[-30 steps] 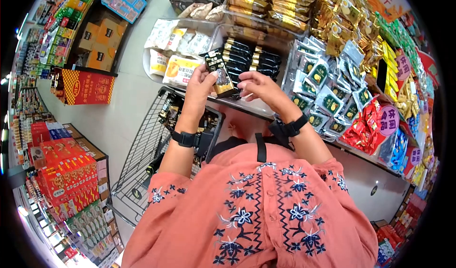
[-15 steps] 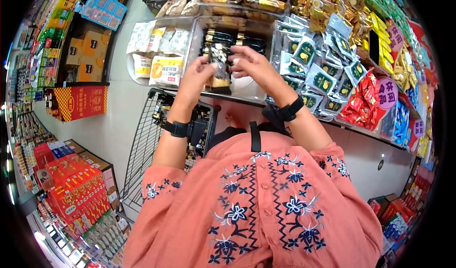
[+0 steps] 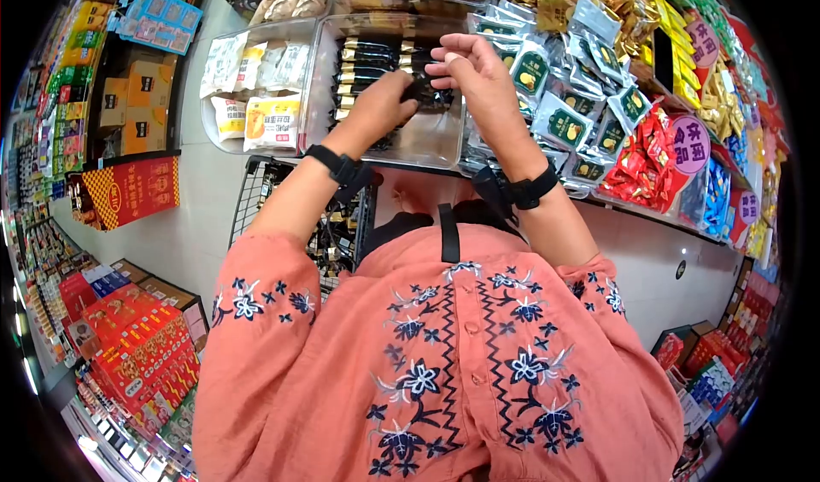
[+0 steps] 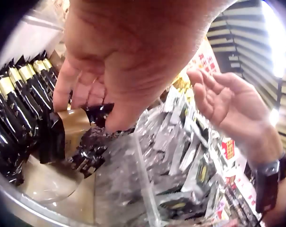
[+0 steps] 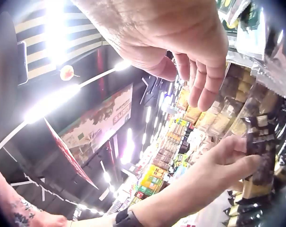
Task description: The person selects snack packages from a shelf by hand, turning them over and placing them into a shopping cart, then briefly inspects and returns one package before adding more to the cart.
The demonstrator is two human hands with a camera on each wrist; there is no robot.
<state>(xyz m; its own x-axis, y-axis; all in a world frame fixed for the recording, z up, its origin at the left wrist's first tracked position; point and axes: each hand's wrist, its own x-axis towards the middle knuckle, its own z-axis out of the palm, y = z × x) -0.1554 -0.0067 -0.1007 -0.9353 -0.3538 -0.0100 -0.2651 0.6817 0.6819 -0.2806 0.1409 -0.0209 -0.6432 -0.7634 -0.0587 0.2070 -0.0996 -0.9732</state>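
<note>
In the head view the left hand is over a clear bin of black packets with gold ends. Its thumb and fingers grip a black and gold packet, seen best in the left wrist view. The same packet appears upright in that hand in the right wrist view. Just right of the left hand, the right hand is raised with loosely bent fingers and holds nothing. The packet's far end is partly hidden in the head view.
White and yellow packets fill the bin to the left. Silver-green packets and red ones lie to the right. A shopping cart stands below the bins, and a dark phone-like object rests at the right.
The left hand has moved right and farther over the black packets, turning the held packet. The right hand has moved away from the packet and up. The view has shifted.
</note>
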